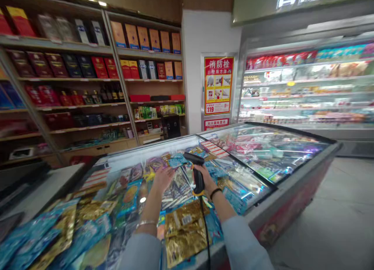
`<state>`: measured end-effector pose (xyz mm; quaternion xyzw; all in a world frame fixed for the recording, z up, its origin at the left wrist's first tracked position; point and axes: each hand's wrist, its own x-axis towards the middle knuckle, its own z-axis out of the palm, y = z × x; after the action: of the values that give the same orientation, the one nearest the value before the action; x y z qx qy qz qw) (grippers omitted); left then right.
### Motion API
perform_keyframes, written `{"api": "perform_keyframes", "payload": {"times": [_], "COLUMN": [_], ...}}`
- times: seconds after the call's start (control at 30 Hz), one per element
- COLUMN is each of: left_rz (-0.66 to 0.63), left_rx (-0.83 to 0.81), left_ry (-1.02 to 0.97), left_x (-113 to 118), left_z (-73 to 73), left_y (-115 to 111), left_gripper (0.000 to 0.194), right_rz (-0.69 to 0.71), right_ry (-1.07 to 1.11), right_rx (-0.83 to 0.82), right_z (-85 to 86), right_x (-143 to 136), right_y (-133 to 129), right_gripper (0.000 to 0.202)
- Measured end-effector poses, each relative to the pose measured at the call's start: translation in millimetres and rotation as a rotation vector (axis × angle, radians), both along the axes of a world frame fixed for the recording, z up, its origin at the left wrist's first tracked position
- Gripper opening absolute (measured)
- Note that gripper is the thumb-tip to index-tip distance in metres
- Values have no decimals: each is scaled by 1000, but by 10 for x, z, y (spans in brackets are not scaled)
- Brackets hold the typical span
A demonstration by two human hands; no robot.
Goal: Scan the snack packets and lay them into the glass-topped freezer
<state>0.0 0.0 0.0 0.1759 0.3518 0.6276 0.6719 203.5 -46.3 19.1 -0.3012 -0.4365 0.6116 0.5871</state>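
My right hand [207,179] is wrapped round the handle of a black handheld barcode scanner [198,180] with yellow-orange trim. Its head points left, and a black cable [205,227] hangs down from the handle. My left hand [162,179] lies out over the packets, fingers stretched forward, palm down. Between my hands is a dark, silvery printed packet [179,186]; whether the left fingers touch it I cannot tell. Nearer to me lie gold foil packets [185,235], one with a white barcode label. A blue packet [130,198] is left of my left hand.
Glass lids cover the right part of the chest freezer [292,176]. Blue and gold packets [64,231] are piled at left, beside a grey counter [58,184]. Shelves [70,79] of boxes and bottles line the back left; a lit open chiller [306,87] stands back right.
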Motion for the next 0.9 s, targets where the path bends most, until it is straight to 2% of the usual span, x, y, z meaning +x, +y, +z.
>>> {"api": "perform_keyframes", "payload": {"times": [0.27,0.4,0.6,0.9], "left_rz": [184,277,374,369], "left_rx": [57,210,457,510], "left_ry": [94,291,399,409], "left_x": [-4,-102,-130,-70], "left_z": [48,64,100,144], "left_y": [-52,-63,-80,-78], "left_gripper": [23,30,42,49], "right_rz": [-3,-14,23,29], "right_ry": [-30,0,-78,-103], "right_rx": [28,79,70,55], "right_z": [76,74,106,98], "right_x": [23,44,97,97], "right_y": [-71,-92,-104,-102], "right_gripper": [37,39,36,32]}}
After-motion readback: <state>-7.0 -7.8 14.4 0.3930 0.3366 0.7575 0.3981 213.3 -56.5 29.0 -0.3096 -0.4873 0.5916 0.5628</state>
